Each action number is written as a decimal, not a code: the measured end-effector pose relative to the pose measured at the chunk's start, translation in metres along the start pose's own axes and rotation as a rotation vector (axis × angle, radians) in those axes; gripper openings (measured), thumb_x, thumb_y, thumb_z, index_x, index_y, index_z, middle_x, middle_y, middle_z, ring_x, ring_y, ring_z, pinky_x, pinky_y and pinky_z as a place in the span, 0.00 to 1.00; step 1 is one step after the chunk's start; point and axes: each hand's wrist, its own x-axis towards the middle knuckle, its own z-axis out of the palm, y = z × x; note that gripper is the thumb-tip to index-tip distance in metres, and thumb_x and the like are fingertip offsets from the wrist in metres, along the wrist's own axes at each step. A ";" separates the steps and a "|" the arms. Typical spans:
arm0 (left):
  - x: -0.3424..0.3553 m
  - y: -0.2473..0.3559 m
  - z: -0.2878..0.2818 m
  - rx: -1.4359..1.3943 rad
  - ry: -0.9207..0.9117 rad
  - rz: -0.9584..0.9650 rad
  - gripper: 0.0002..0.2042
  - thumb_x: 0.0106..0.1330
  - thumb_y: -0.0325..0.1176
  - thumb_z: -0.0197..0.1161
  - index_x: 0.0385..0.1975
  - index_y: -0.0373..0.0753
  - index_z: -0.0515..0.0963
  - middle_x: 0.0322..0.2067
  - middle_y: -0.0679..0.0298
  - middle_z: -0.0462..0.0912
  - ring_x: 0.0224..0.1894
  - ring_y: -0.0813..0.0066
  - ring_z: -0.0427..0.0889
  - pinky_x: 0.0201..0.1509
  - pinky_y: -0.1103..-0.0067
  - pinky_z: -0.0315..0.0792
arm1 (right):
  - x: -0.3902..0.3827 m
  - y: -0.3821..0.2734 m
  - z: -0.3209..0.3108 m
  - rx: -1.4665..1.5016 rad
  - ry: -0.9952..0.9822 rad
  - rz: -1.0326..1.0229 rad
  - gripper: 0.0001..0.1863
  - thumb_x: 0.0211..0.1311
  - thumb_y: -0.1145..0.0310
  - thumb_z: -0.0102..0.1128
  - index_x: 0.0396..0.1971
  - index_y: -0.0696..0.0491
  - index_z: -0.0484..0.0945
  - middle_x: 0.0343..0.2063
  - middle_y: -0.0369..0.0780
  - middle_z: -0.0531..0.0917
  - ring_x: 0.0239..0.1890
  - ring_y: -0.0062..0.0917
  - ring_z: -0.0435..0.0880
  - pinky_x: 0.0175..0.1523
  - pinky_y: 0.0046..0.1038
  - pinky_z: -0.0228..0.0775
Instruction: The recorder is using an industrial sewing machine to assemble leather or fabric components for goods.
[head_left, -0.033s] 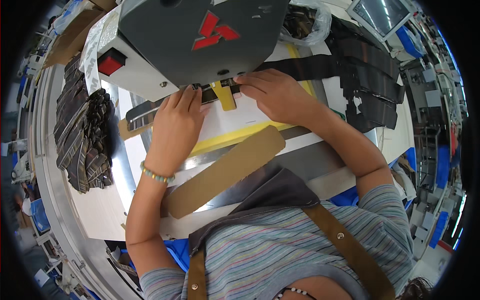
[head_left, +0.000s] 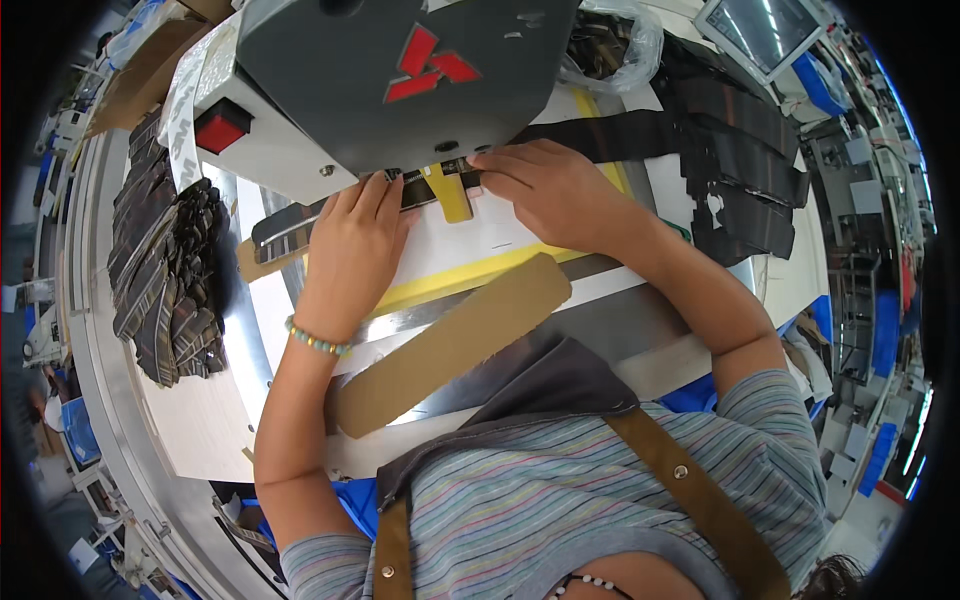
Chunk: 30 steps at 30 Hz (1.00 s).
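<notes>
A dark fabric strip [head_left: 615, 136] runs from the right under the grey sewing machine head [head_left: 400, 90] and reappears at the left as a striped end [head_left: 288, 238]. My left hand [head_left: 350, 245] presses its closed fingers on the strip just left of the needle area, thumb low beside it. On the other side, my right hand [head_left: 565, 195] grips the strip, fingertips close under the machine head. Between the hands a yellow tab [head_left: 451, 195] points toward me. The machine head hides the needle and part of the strip.
Striped dark strips [head_left: 165, 290] lie piled at the left, and black strips [head_left: 740, 170] at the right. A long brown cardboard piece [head_left: 455, 345] lies before me. A clear bag of scraps [head_left: 605, 45] and a screen [head_left: 765, 30] stand at the back right.
My left hand and wrist have shifted very slightly to the right. My right hand and the strip look almost unchanged.
</notes>
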 end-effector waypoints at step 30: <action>-0.004 0.005 0.013 -0.080 0.093 -0.012 0.21 0.70 0.34 0.72 0.59 0.28 0.83 0.62 0.51 0.86 0.63 0.51 0.83 0.70 0.64 0.78 | -0.001 -0.004 -0.012 -0.003 -0.075 0.000 0.17 0.62 0.74 0.65 0.52 0.54 0.84 0.62 0.41 0.86 0.63 0.32 0.86 0.65 0.36 0.79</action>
